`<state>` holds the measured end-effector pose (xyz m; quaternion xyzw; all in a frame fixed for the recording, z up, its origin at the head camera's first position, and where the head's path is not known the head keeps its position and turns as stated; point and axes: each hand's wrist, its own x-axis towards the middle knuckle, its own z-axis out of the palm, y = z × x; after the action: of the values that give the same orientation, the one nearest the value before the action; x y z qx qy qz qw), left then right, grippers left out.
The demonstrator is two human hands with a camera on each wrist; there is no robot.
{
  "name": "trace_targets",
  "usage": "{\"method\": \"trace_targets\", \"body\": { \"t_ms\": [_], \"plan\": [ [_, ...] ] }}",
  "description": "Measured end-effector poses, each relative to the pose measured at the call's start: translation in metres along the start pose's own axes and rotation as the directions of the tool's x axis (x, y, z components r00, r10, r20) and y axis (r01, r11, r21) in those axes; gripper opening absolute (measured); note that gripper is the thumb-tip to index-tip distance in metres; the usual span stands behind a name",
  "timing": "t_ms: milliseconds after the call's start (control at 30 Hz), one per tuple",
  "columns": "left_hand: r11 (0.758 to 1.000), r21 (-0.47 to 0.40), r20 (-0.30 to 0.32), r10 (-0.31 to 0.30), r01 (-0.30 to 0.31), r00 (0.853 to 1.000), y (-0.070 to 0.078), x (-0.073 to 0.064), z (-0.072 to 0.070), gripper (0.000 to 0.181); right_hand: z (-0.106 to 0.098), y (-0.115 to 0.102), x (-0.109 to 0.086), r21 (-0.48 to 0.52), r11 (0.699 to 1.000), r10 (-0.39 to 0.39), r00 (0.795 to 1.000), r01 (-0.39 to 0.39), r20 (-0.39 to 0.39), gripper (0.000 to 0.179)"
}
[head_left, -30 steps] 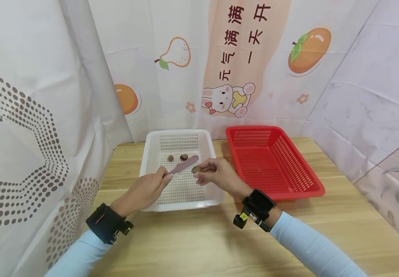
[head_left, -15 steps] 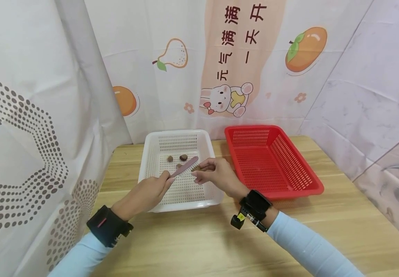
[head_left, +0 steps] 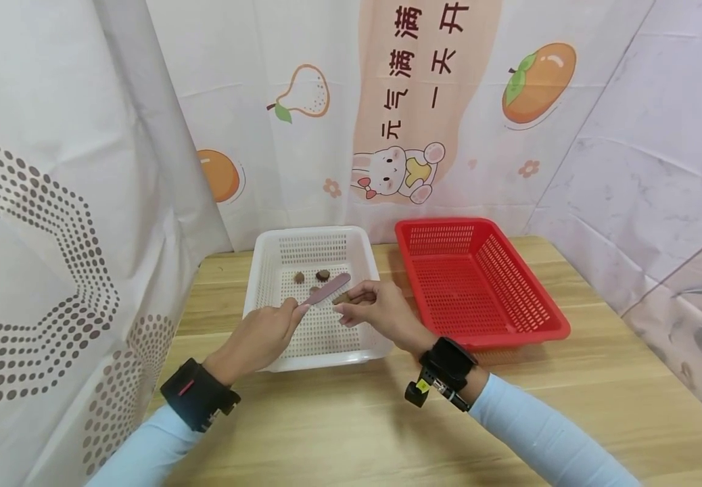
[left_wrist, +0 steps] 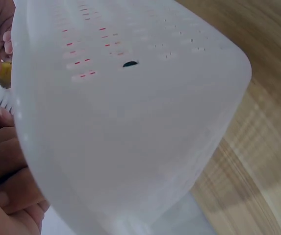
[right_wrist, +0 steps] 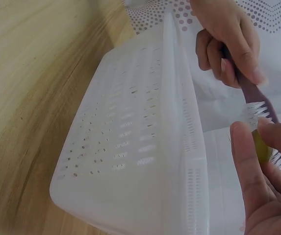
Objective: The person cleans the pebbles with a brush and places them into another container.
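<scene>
My left hand [head_left: 266,335] grips the handle of a purple brush [head_left: 329,289], held slanting over the white basket. White bristles [right_wrist: 256,111] show on it in the right wrist view. Between thumb and fingers, my right hand [head_left: 381,311] pinches a small yellow-brown lump [right_wrist: 262,148], right against the bristles. In the left wrist view the lump [left_wrist: 4,74] sits at the left edge, above the bristle tips. Beneath the brush, several small brown lumps [head_left: 323,275] lie on the floor of the white basket [head_left: 326,360]. The exact kind of lump cannot be told.
To the right, a red perforated basket [head_left: 491,331] stands on the wooden table [head_left: 326,426], close beside the white one. A printed curtain [head_left: 302,169] hangs right behind both baskets, and a dotted white sheet [head_left: 40,270] hangs at the left.
The brush has tilted back and forth over the lump; its bristles faced my right hand half a second ago and its purple back shows now. Both hands keep their holds.
</scene>
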<state>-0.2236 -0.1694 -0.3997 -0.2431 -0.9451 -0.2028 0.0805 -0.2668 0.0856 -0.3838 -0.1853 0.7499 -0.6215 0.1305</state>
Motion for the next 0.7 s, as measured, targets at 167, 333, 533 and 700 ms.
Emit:
{"method": "trace_targets", "body": {
  "t_ms": [167,333,533,700],
  "plan": [
    [1.0,-0.03,0.027,0.006,-0.005,1.0,0.003,0.001,0.002,0.028,-0.003,-0.002,0.002,-0.007,1.0,0.015,0.997,-0.015,-0.078,0.025],
    [1.0,-0.027,0.044,-0.014,0.015,0.999,0.003,-0.004,-0.001,0.03,-0.002,-0.004,0.004,-0.041,0.998,0.041,0.992,-0.047,-0.118,0.032],
    [0.999,-0.02,0.056,-0.041,0.042,0.998,0.0,-0.011,-0.003,0.035,0.006,-0.003,0.005,-0.058,0.998,0.002,0.994,-0.008,-0.106,0.029],
    [1.0,0.012,0.046,-0.02,0.02,0.999,0.0,-0.008,-0.003,0.032,0.012,0.003,0.002,-0.046,0.999,-0.012,0.997,0.009,-0.08,0.024]
  ]
}}
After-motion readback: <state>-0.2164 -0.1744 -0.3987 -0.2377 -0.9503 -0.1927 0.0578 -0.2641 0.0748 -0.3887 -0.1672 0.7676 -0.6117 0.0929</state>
